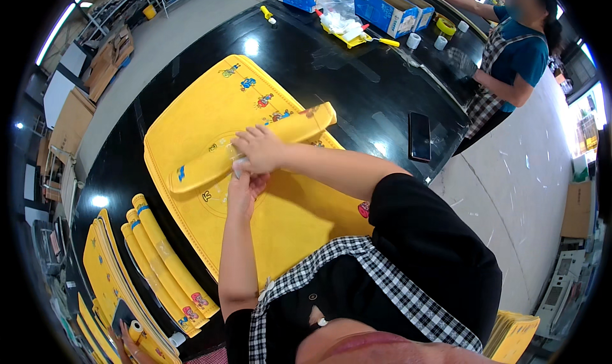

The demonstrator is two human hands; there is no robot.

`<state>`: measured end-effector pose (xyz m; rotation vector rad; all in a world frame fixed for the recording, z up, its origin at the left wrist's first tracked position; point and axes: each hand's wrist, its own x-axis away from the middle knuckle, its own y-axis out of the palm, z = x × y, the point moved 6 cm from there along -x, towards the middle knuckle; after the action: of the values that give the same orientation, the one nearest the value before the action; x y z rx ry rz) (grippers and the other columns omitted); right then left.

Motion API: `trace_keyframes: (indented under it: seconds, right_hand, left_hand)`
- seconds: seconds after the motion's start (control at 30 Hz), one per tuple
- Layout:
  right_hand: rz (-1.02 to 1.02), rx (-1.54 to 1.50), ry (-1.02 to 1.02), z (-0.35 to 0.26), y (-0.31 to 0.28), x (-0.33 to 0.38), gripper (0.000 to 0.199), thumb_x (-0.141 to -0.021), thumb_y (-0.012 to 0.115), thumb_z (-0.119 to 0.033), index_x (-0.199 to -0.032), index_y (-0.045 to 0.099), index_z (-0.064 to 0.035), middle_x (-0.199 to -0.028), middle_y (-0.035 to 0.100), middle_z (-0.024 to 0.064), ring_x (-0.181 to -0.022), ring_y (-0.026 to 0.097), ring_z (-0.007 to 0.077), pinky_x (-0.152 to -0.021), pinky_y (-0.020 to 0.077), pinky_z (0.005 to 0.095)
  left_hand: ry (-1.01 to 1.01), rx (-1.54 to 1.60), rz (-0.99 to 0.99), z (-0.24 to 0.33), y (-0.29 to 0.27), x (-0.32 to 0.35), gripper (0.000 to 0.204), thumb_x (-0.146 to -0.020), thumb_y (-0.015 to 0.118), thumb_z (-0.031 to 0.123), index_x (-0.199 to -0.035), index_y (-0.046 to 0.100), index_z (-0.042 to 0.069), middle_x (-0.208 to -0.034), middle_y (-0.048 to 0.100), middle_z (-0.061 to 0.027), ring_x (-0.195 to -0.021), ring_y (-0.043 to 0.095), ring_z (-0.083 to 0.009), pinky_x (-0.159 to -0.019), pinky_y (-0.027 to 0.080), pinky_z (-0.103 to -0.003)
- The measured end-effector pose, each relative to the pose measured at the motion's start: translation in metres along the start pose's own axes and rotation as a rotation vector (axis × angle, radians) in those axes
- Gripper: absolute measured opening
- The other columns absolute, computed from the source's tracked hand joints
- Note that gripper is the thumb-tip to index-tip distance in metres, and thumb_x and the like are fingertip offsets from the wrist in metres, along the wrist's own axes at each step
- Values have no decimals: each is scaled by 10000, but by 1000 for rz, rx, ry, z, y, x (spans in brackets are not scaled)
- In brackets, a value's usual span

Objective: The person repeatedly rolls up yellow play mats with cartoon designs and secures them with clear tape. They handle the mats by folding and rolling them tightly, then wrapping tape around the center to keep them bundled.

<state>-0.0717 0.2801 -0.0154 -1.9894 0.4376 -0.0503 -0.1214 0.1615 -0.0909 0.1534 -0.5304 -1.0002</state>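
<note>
Nearby: phone (419, 138), 3 rolls (171, 259); R hand (260, 148) spread on yel. roll (299, 125), L hand (245, 190) grip unclear.

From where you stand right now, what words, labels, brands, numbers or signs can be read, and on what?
No text is clear enough to quote.
Blue cardboard carton: printing, too small and blurred.
Flat yellow cartoon-printed sheet: small dark marks, too small.
Folded yellow sheet on it: small marks, also unclear.

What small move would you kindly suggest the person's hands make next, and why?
Probably press the small whitish piece flat against the rolled yellow printed mat: the left hand touches it at the roll's near edge, while the right hand rests on top.
</note>
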Motion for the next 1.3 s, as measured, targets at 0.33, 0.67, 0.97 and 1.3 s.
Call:
trace_keyframes:
  seconds: [0.33,0.67,0.97,1.3]
  right_hand:
    - [-344,-43,180,34,-17,-62,902,-798,585,-788,-1367,599,-88,-1327,637,181,-1259,586,349,-1058,436,456]
    - [-136,295,21,22,-9,-64,725,-803,734,-615,-1263,627,-65,-1286,619,175,-1171,633,347,-1001,509,437]
    - [-282,100,155,-20,-55,-40,771,-748,847,-415,-1355,562,-36,-1310,633,181,-1182,639,304,-985,508,389]
    - [-260,-291,-463,-131,-56,23,791,-850,787,-345,-1498,413,-87,-1472,436,221,-1403,405,369,-1154,363,493]
  left_hand:
    - [317,205,104,14,8,-26,466,-1054,549,264,-1406,461,-29,-1366,552,-120,-1257,545,-243,-1116,432,-419]
    - [830,-450,-578,93,136,114,284,-709,830,134,-946,696,56,-1069,710,-135,-948,697,-210,-842,538,-326]
    - [824,-1167,438,53,20,133,706,-774,865,357,-1286,487,51,-1254,554,-183,-1189,544,-342,-985,475,-413]
    - [404,-172,640,80,-79,196,823,-746,896,122,-1412,439,-36,-1249,648,-169,-1120,646,-222,-959,537,-346]
